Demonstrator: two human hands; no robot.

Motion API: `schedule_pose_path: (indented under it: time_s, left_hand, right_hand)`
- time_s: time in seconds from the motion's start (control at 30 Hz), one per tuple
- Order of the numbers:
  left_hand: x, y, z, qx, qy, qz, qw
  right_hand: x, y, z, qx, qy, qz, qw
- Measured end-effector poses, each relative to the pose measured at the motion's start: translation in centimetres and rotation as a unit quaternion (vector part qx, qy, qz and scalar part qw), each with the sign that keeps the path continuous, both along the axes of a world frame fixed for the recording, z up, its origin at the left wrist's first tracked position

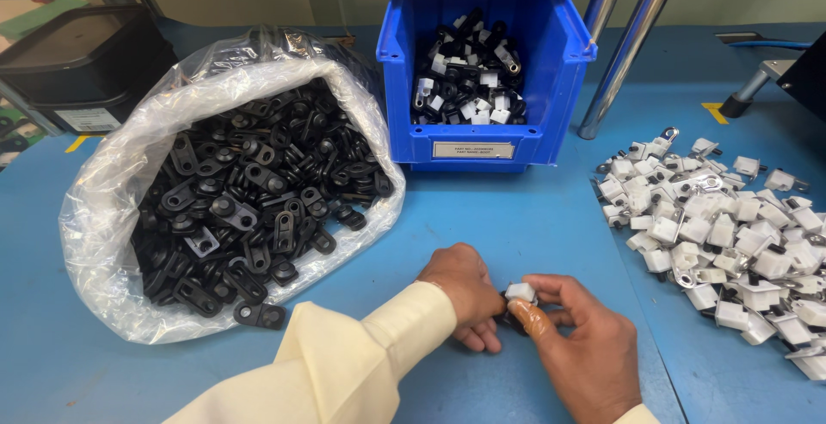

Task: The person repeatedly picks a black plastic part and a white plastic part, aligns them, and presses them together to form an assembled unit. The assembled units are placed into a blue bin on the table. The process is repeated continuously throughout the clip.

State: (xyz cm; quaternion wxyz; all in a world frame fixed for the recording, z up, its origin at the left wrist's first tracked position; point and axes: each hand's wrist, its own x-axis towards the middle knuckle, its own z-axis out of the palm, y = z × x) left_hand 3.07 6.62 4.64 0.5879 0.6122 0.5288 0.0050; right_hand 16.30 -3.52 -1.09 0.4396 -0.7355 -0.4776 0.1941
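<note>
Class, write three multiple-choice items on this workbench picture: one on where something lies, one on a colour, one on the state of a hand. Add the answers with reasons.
1. Where is the pile of white parts?
A. In the clear plastic bag
B. On the blue table, right of the blue bin
C. In the black box

2. What colour are the parts in the clear plastic bag?
A. Black
B. White
C. Blue

3. What is the right hand doing?
A. Lying flat on the table
B. Reaching into the bin
C. Pinching a small white part

Answers:
1 B: the pile lies loose on the blue table, right of the blue bin.
2 A: the bag is full of black parts.
3 C: its fingers close on the small white part, beside the left hand.
</note>
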Motion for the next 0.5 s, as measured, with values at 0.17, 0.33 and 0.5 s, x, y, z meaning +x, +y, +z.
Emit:
schedule_pose_path:
  time_s: [0.17,0.33,0.5]
  left_hand:
    - [-0.7,0.0,-1.7,-0.062,-0.061,0.054,0.995]
    - [-0.8,0.0,-2.4,-0.069,-0.066,0.077,0.992]
    - [-0.8,0.3,-2.3,-0.068,-0.057,0.06,0.994]
  right_hand:
    - [-0.4,0.0,0.0,0.021,-0.119,0.031,0.992]
    - [0.2,0.1,0.5,0.003,-0.145,0.08,0.986]
    - [0.5,0.3,0.9,0.013,-0.16,0.111,0.981]
